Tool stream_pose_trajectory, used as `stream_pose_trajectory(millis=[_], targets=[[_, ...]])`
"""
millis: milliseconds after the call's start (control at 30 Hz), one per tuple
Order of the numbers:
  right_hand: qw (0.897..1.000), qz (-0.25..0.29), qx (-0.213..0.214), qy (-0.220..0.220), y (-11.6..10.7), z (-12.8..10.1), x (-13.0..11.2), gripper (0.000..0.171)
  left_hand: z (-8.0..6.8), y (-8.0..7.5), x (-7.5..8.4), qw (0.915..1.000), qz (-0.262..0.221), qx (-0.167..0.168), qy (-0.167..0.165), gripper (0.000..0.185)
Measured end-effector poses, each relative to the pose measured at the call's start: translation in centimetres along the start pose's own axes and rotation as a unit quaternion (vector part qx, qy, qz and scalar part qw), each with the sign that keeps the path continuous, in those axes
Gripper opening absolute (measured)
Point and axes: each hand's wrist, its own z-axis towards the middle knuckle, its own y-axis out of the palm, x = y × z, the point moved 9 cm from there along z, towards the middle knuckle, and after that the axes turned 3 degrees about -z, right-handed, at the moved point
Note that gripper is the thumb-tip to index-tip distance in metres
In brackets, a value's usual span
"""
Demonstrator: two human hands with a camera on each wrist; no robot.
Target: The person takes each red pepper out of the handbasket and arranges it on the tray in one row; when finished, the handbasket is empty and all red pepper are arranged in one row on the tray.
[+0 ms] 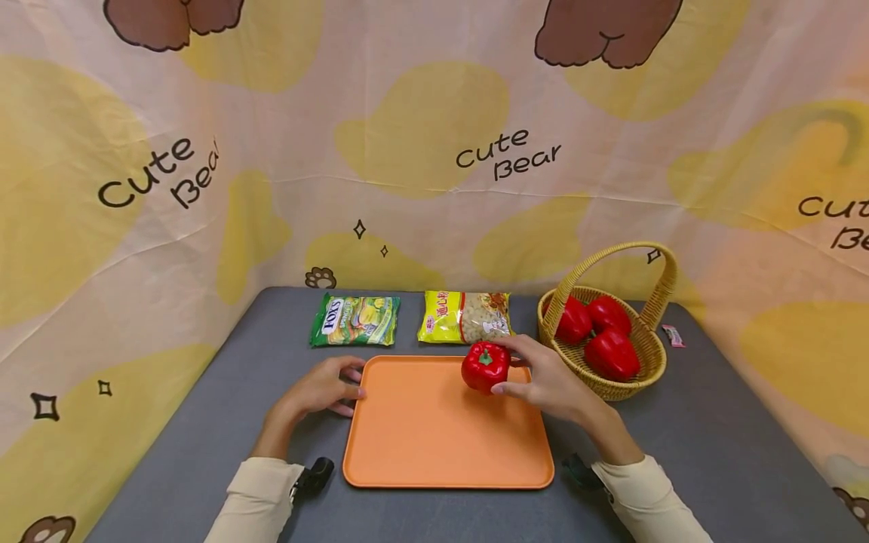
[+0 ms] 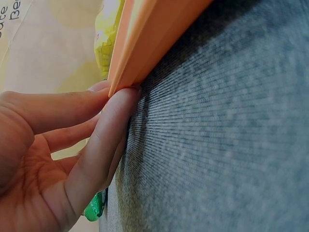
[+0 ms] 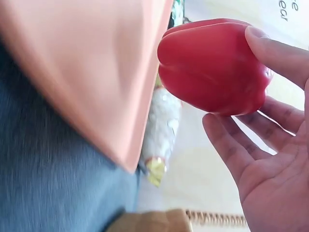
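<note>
My right hand (image 1: 546,377) holds a red bell pepper (image 1: 485,367) above the right back part of an orange tray (image 1: 441,430). In the right wrist view, the thumb presses one side of the pepper (image 3: 212,67) while the fingers support the other. The pepper's green stem faces my head camera. At the tray's left edge is my left hand (image 1: 324,388). In the left wrist view, its thumb and a finger pinch the tray's rim (image 2: 137,53), the finger lying underneath, close against the grey tabletop.
A wicker basket (image 1: 600,388) with a tall handle stands at the right, with several red bell peppers (image 1: 612,354) inside. Behind the tray lie a green FOX'S candy bag (image 1: 360,320) and a yellow food bag (image 1: 465,317). A small pink wrapped sweet (image 1: 674,336) lies right of the basket.
</note>
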Motion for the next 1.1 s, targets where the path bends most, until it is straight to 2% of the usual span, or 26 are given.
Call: stream_pose_trajectory(millis=[533, 800, 1100], targets=[[0.995, 0.048, -0.083, 0.04, 5.6, 3.1, -1.8, 0.069, 0.1, -0.2, 0.0, 1.0, 0.001, 0.007, -0.005, 0.055], [0.99, 0.058, -0.122, 0.036, 8.0, 4.3, -3.1, 0.066, 0.1, -0.1, 0.1, 1.0, 0.001, 0.002, -0.001, 0.056], [0.987, 0.072, -0.136, 0.045, 9.5, 5.6, -4.0, 0.069, 0.0, -0.1, 0.2, 1.0, -0.002, 0.002, -0.002, 0.056]])
